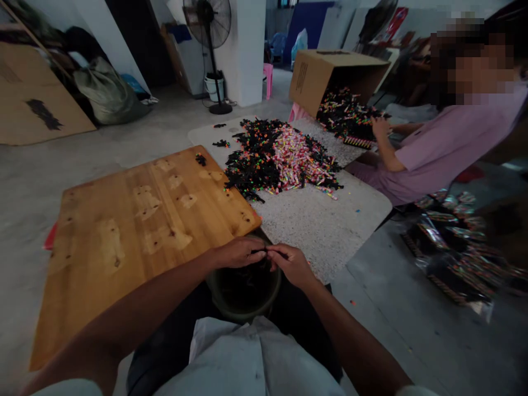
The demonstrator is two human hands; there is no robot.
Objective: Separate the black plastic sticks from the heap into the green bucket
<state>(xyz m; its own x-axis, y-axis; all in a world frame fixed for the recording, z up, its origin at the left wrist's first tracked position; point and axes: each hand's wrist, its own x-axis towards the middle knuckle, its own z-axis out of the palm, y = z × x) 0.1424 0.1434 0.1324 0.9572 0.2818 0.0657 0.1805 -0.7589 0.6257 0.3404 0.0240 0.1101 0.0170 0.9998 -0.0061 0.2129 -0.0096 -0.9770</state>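
Observation:
My left hand (243,252) and my right hand (291,261) meet fingertip to fingertip over a dark round tub (243,316) between my knees. Both hands are closed in a pinch. Something small and dark seems to be between the fingers, too small to name. Inside the tub it is dark, and its contents are hard to make out. Beyond my hands, a heap of small black pieces with orange and green tips (256,157) lies on a speckled tabletop (313,231). Pink and white little tubes (291,159) are piled on the same heap.
At my left stands a wooden board table (124,236) with one small black piece (201,159) near its far corner. A co-worker in a pink shirt (466,137) handles pieces spilling from a tipped cardboard box (311,82). Filled plastic bags (462,258) lie on the floor at right.

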